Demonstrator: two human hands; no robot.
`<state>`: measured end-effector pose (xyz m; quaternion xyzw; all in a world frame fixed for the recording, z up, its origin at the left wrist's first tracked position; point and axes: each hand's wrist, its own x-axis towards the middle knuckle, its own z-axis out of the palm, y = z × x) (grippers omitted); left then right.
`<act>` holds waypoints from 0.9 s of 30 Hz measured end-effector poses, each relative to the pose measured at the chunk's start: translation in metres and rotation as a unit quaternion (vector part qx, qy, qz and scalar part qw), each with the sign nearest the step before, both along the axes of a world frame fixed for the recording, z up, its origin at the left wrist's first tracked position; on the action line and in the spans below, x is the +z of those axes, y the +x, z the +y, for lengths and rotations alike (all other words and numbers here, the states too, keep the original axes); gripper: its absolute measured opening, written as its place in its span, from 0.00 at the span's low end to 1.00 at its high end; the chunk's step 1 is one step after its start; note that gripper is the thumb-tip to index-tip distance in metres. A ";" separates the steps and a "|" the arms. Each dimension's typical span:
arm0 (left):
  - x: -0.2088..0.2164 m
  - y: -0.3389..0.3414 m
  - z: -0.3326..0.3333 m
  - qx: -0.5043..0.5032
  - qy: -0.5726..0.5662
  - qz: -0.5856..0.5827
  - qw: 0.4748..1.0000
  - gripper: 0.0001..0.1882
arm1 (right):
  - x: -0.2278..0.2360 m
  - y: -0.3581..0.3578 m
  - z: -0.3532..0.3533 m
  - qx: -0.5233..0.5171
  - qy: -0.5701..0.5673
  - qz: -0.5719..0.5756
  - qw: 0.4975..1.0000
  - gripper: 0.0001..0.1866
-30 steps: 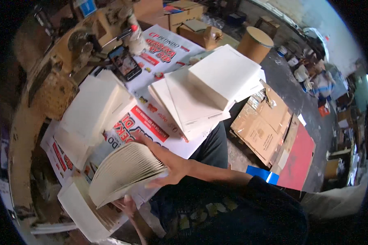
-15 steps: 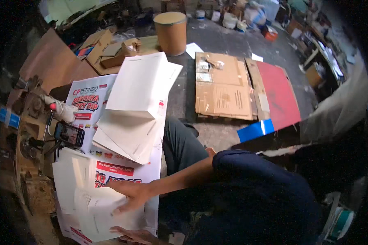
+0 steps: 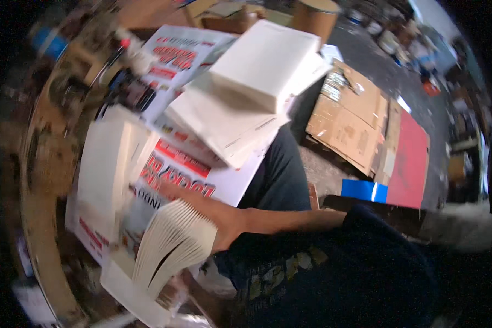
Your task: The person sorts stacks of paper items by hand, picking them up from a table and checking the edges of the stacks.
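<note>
A thick stack of white paper (image 3: 172, 240) is bent and fanned at its edge, its layers splayed apart. My right hand (image 3: 224, 218) grips it along the upper right side, with the fingers passing behind it. Low at its bottom end is my left hand (image 3: 183, 295), blurred and partly covered by the paper; it appears closed on that end. Beside the held stack, to the left, another stack of white paper (image 3: 101, 169) lies on the printed sheet (image 3: 202, 186). Farther off, a tall white pile (image 3: 265, 60) rests on skewed layers of paper (image 3: 224, 117).
A phone on a holder (image 3: 134, 93) stands at the left edge of the work surface, near a wooden frame (image 3: 41, 180). Flattened cardboard (image 3: 347, 115), a red panel (image 3: 410, 158) and a blue strip (image 3: 364, 190) lie to the right. A brown drum (image 3: 314, 19) stands behind.
The paper stack has gone from lying flat under my hands to being held up, bent and fanned. My right hand now grips its side. The whole view has turned and shifted.
</note>
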<state>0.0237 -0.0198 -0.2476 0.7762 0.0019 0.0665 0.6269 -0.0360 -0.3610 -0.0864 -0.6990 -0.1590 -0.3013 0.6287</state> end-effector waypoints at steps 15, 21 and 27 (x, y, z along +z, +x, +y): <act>0.123 -0.020 -0.120 -0.037 -0.169 -0.087 0.981 0.43 | 0.168 -0.004 -0.018 -0.022 -0.227 0.091 0.969 0.67; 0.103 -0.020 -0.107 -0.137 -0.083 -0.029 0.987 0.37 | 0.182 -0.002 0.009 -0.007 -0.567 0.125 0.814 0.38; 0.098 -0.014 -0.117 -0.142 -0.102 -0.043 0.984 0.39 | 0.171 0.016 0.016 0.053 -0.529 0.127 0.837 0.61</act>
